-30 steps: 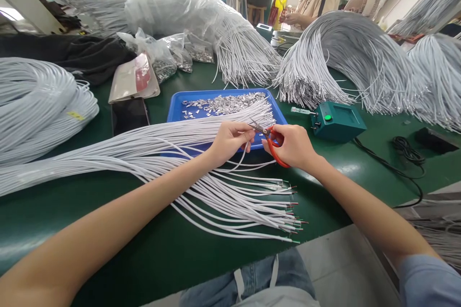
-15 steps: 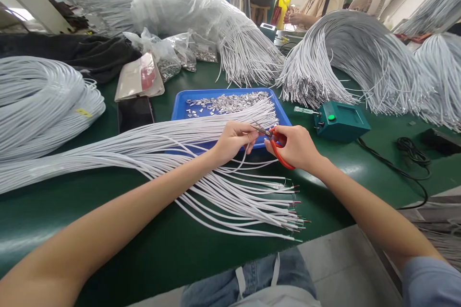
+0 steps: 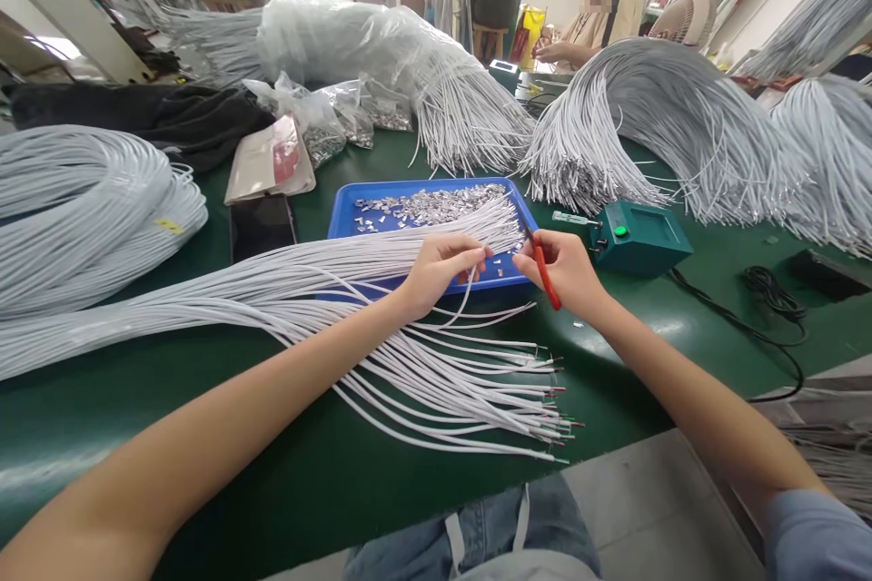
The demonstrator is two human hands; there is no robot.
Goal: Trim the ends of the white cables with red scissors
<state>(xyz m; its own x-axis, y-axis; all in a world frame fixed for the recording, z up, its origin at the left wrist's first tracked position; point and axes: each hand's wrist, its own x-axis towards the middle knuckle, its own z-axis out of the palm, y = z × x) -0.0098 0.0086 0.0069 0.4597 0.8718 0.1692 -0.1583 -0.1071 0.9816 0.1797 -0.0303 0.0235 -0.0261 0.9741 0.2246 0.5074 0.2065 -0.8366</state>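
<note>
My left hand (image 3: 446, 268) pinches a single white cable (image 3: 467, 298) near its end, over the front of a blue tray (image 3: 341, 211). In my right hand (image 3: 564, 265) are orange-handled scissors (image 3: 546, 272), their blades pointing up and back, apart from the cable. Small metal clips (image 3: 436, 204) lie heaped in the tray, with the tips of a bundle of white cables (image 3: 381, 245) resting across it. Below my left forearm, more white cables (image 3: 450, 381) fan out on the table, several showing coloured wire ends.
A teal box with a green light (image 3: 640, 238) stands to the right, its black cord (image 3: 742, 318) trailing. Grey cable bundles (image 3: 586, 127) arch behind. At left lie a coiled cable bundle (image 3: 88, 209), a phone (image 3: 262, 229) and clip bags (image 3: 323, 123). Another person (image 3: 592, 18) sits across the table.
The scissors have moved right, away from the cable in my left hand, and turned more upright. A small bright piece now lies on the table beside my right hand.
</note>
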